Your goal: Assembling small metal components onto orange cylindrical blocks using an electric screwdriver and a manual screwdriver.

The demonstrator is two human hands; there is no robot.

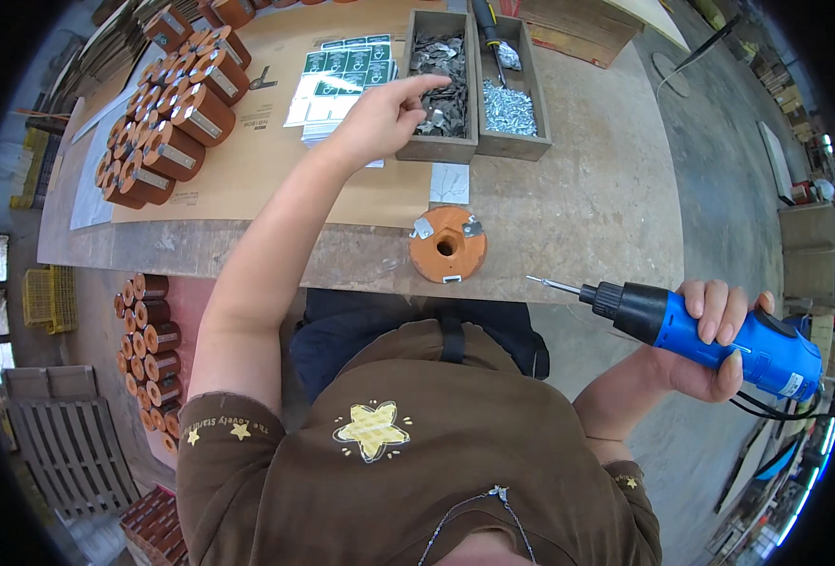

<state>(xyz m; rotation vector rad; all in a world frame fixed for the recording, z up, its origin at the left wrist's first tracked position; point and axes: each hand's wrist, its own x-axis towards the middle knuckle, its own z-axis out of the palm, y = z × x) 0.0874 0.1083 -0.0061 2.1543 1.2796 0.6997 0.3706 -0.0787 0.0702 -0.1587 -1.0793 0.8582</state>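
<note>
My left hand (383,121) reaches over the wooden tray (436,149) of small grey metal pieces (448,94). Its index finger is stretched out above them, the other fingers are partly curled, and I see nothing held. My right hand (717,330) is wrapped round a blue and black corded electric screwdriver (710,332), whose bit points left, just off the table's near edge. Between the hands, an orange-brown round wooden piece (448,259) lies on the table near that edge. It has a centre hole and metal clips on its rim; neither hand touches it.
Beside the metal pieces, another tray (514,146) holds many small silvery screws (509,108) and a screwdriver (488,28). Green-and-white printed sheets (347,71) lie on cardboard (238,179). Several similar orange-brown pieces (174,151) are stacked at the far left; more (158,338) stand below the table.
</note>
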